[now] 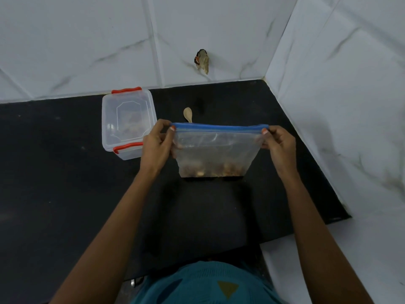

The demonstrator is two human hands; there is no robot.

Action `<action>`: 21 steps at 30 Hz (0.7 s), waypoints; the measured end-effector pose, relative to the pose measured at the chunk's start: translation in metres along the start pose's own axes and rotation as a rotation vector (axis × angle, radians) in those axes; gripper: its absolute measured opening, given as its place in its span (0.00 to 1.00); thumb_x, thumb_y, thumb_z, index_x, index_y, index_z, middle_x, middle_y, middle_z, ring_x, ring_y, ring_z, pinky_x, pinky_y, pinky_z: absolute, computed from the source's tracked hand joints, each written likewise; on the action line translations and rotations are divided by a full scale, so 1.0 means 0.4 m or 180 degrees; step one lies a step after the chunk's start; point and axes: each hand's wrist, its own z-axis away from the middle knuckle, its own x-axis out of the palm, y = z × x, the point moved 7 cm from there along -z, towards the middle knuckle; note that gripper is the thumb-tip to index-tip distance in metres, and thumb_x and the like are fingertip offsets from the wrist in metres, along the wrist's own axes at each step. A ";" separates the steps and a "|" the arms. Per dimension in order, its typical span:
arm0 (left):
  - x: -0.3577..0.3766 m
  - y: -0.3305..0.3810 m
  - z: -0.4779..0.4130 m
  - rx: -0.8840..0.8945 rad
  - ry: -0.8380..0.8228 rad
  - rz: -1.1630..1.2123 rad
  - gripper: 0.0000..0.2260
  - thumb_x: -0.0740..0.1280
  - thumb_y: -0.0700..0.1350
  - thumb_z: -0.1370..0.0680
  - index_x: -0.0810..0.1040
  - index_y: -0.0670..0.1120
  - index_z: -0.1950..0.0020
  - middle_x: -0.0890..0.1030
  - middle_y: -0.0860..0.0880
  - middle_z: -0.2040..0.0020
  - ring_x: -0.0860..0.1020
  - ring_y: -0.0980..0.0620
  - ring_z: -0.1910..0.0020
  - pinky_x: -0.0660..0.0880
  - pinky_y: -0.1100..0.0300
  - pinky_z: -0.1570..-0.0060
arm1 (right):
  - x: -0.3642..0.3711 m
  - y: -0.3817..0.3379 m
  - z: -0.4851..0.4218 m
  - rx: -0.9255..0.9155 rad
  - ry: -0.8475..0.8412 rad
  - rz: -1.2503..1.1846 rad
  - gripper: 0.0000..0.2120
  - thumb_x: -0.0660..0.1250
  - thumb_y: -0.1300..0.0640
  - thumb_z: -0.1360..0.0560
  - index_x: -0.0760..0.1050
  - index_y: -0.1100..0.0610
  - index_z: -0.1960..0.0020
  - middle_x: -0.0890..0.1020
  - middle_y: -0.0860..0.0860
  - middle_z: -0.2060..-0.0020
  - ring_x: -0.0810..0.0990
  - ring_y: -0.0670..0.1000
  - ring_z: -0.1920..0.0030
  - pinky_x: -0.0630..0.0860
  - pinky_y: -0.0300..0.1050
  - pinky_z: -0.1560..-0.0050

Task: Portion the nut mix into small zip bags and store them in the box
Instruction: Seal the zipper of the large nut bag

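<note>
- Zip bag (215, 152): clear plastic with a blue closure strip along its top edge; held upright above the black counter (54, 183), the strip running left to right across the view. A shallow layer of nut mix (211, 168) lies along its bottom edge, near or just touching the counter; which cannot be told.
- Left hand (156, 148): pinching the left end of the blue strip between thumb and fingers, clenched on the bag's corner.
- Right hand (278, 145): pinching the right end of the strip in the same way, so the bag is stretched taut between both hands.
- Box (128, 123): clear plastic with orange-red clips, standing on the counter to the left of the bag and slightly farther from the person, just beside the left hand. Its lid appears to be on; brownish contents show faintly through it.
- Wooden spoon (188, 114): lying on the counter behind the bag, partly hidden by the strip.
- Governing relation: the box lies to the left of the grip, so the left hand is the nearer one; the bag's long axis points roughly toward the box's side, and by judgement the bag would travel leftward once the strip is sealed.
- Step in hand, as judged: closing or checking the seal before storing.
</note>
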 end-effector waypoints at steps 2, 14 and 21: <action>-0.006 0.001 -0.003 0.0022 0.0065 -0.0123 0.03 0.58 0.45 0.20 0.69 0.48 0.47 0.76 0.48 0.50 0.77 0.56 0.62 0.73 0.71 0.71 | -0.001 -0.004 -0.005 0.0048 -0.0073 0.0046 0.07 0.62 0.60 0.23 0.76 0.59 0.46 0.79 0.46 0.57 0.78 0.40 0.56 0.75 0.28 0.58; -0.014 -0.001 -0.009 -0.0248 0.0088 0.0125 0.08 0.61 0.41 0.22 0.74 0.41 0.44 0.79 0.49 0.55 0.79 0.60 0.60 0.77 0.68 0.60 | 0.010 0.015 -0.015 0.0387 -0.0007 0.0072 0.07 0.59 0.60 0.22 0.75 0.59 0.47 0.77 0.48 0.56 0.76 0.42 0.56 0.73 0.34 0.57; -0.007 0.041 0.003 -0.0331 0.0111 -0.0159 0.15 0.63 0.39 0.23 0.68 0.44 0.36 0.73 0.48 0.42 0.75 0.46 0.43 0.75 0.65 0.53 | 0.025 0.013 -0.007 0.0358 -0.0138 0.0301 0.07 0.55 0.59 0.20 0.70 0.55 0.46 0.72 0.43 0.59 0.72 0.39 0.58 0.70 0.29 0.61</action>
